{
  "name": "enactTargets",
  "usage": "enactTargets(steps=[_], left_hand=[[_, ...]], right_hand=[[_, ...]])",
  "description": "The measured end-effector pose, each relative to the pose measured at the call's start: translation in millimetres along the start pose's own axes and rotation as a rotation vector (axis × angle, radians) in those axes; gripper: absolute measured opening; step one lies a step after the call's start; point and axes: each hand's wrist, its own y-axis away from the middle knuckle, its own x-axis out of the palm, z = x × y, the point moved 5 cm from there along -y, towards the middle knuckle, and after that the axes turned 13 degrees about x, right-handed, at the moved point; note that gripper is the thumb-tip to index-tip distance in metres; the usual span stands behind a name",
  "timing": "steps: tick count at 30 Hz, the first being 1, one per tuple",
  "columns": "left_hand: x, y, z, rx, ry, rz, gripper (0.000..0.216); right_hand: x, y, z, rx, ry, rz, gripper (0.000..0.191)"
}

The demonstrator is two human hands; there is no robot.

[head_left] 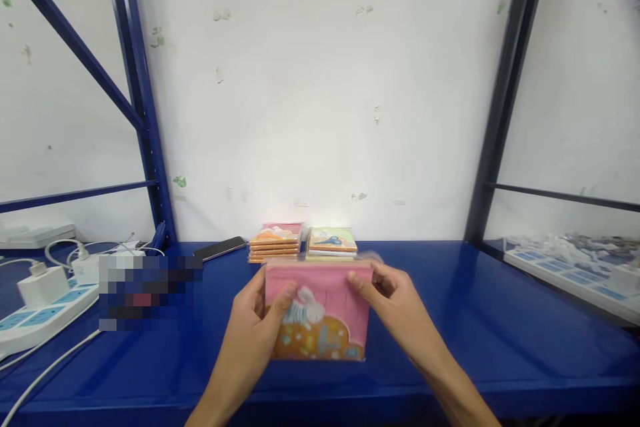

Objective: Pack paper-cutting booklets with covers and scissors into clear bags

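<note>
Both of my hands hold a thin pink booklet [325, 307] in a clear sleeve, upright above the front of the blue table. A white rabbit and a brown patterned shape are printed on it. My left hand [255, 320] grips its left edge, thumb on the front. At the upper right corner, my right hand [395, 297] pinches it, thumb also in front; the fingers behind are partly hidden. Beyond the booklet, near the wall, a stack of pink and orange booklets [275, 240] stands beside a stack of pale green booklets [331, 240].
A dark phone [220, 249] lies left of the stacks. White power strips [45, 313] with chargers and cables occupy the left side. Another power strip [575, 280] is at the far right, near crumpled clear plastic [550, 247]. Blue metal posts [145, 113] flank the table [430, 280].
</note>
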Motion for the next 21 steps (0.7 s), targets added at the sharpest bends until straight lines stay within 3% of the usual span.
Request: enactTargets(steps=[8,13,16,21], left_hand=[[2,-1,9,0.036,-0.049,-0.023,0.033],[-2,-1,18,0.014,-0.033,-0.045,0.033],[-4,-1,22,-0.024,0.061,-0.039,0.031],[-3,4,27,-0.061,0.215,-0.048,0.035]], right_hand=[[1,-2,0,-0.018,0.075,-0.038,0.031],[-3,-5,-12,0.103,0.094,0.187,0.040],[-15,-2,-25,0.209,0.278,0.334,0.051],[-24,4,-46,0.297,0.620,0.474,0.018]])
